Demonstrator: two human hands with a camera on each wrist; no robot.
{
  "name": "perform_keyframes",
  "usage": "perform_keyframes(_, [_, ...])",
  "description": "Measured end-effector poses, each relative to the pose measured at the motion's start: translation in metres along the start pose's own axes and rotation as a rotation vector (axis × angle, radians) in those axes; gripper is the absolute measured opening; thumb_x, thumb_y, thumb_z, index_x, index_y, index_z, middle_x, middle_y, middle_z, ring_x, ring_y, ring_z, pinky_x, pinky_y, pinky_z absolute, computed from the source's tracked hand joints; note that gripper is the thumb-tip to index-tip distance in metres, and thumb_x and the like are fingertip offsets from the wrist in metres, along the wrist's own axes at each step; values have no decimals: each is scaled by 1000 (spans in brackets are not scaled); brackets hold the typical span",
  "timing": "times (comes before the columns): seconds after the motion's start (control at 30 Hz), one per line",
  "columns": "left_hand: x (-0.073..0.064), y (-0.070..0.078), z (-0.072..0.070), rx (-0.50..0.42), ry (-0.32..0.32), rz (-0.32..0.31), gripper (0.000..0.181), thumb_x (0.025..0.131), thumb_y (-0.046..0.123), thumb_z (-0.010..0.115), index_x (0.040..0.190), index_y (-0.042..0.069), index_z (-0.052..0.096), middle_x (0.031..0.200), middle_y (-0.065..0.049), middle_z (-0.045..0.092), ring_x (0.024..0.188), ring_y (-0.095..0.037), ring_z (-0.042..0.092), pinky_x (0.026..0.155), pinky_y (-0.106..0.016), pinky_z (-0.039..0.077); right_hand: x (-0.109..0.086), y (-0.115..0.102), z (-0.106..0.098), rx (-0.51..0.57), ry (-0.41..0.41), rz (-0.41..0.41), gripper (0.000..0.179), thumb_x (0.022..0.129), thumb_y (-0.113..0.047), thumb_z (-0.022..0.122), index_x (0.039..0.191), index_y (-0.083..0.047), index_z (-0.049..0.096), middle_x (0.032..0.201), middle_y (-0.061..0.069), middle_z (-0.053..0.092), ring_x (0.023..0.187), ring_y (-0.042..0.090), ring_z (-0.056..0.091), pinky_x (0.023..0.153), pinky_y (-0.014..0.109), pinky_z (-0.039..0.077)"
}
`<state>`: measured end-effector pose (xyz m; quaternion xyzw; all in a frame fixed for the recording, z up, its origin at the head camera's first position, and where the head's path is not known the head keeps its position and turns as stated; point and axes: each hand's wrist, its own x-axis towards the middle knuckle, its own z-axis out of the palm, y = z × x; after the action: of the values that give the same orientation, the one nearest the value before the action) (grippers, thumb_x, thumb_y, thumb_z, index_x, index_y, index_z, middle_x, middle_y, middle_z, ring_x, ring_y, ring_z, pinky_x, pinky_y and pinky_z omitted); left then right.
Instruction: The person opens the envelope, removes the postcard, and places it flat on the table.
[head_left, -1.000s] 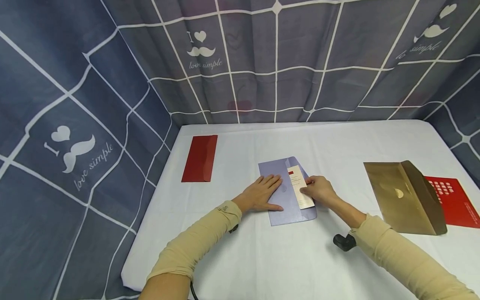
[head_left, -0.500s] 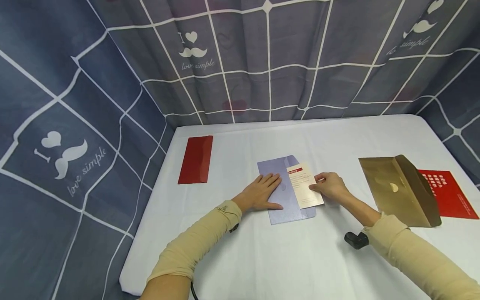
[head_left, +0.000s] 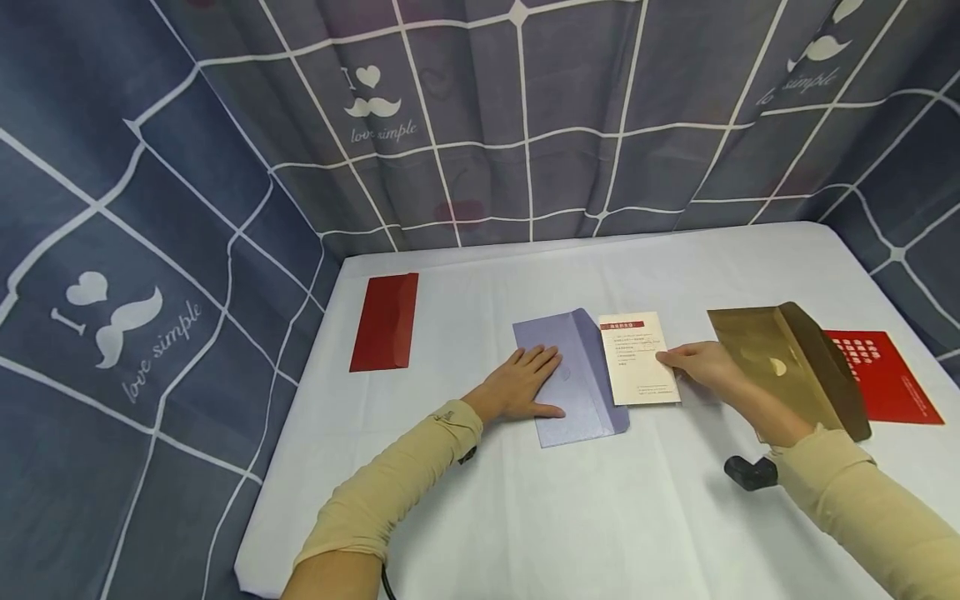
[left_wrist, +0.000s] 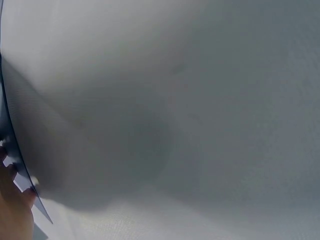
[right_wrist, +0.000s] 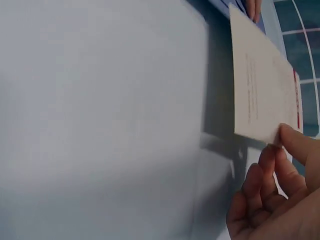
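A cream card [head_left: 639,358], upright like a page, is at the centre-right of a table covered in white cloth [head_left: 480,517]. Its long axis runs away from the person, the far end leaning slightly left, with a dark red printed band [head_left: 622,325] across that end. The right hand [head_left: 708,367] pinches the card's right edge between thumb and fingertips, the other fingers curled beneath; the right wrist view shows the card raised, its shadow on the cloth. Its left edge overlaps the open flap [head_left: 592,354] of a lavender envelope [head_left: 551,333], though whether they touch is unclear. The envelope's long axis also runs away from the person, with the flap on its right. The left hand [head_left: 521,385] presses flat on its left part, fingers straight and slightly spread, thumb apart. The card's smaller print is too fine to read. The left wrist view is mostly blurred, shadowed cloth, with hand and envelope cut off at its edge. The right forearm partly hides a smooth, shiny gold envelope [head_left: 757,337], which covers part of a flat red card [head_left: 896,379]. Far left lies a narrow, matte red envelope [head_left: 384,322].
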<state>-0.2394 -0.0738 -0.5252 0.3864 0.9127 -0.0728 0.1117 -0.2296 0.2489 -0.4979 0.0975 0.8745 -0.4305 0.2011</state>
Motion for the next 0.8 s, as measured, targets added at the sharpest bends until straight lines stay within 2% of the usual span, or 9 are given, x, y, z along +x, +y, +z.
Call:
perform_keyframes(0.07, [0, 0, 0, -4, 3, 2, 97, 86, 74, 40, 154, 12, 10, 159, -3, 8, 144, -21, 8, 114, -41, 9, 0, 5, -6, 26, 1, 11, 61, 92, -41, 61, 121, 13, 56, 94, 6, 61, 84, 19, 50, 68, 30, 43])
perform_keyframes(0.13, [0, 0, 0, -6, 5, 3, 97, 86, 74, 40, 154, 12, 10, 159, -3, 8, 144, -21, 8, 114, -41, 9, 0, 11, -11, 31, 24, 19, 61, 92, -40, 61, 122, 13, 55, 93, 5, 61, 83, 18, 51, 68, 29, 43])
perform_keyframes(0.4, [2, 1, -2, 10, 1, 10, 96, 86, 74, 40, 154, 12, 10, 159, -3, 9, 144, -21, 9, 114, -41, 11, -8, 29, -30, -32, 169, 73, 51, 88, -31, 67, 111, 14, 61, 102, 22, 58, 82, 26, 47, 59, 31, 40])
perform_keyframes(0.6, [9, 8, -6, -3, -3, 29, 97, 86, 74, 40, 154, 12, 11, 159, -3, 9, 144, -22, 9, 114, -41, 12, -14, 38, -39, -89, 215, 74, 45, 88, -28, 66, 106, 13, 63, 102, 26, 60, 81, 28, 47, 60, 35, 37])
perform_keyframes(0.8, [20, 23, -15, 16, 11, 52, 92, 86, 73, 42, 154, 17, 16, 158, -1, 15, 143, -21, 12, 113, -43, 14, -17, 39, -43, -94, 223, 108, 45, 89, -31, 66, 105, 11, 64, 106, 27, 57, 87, 33, 46, 64, 37, 35])
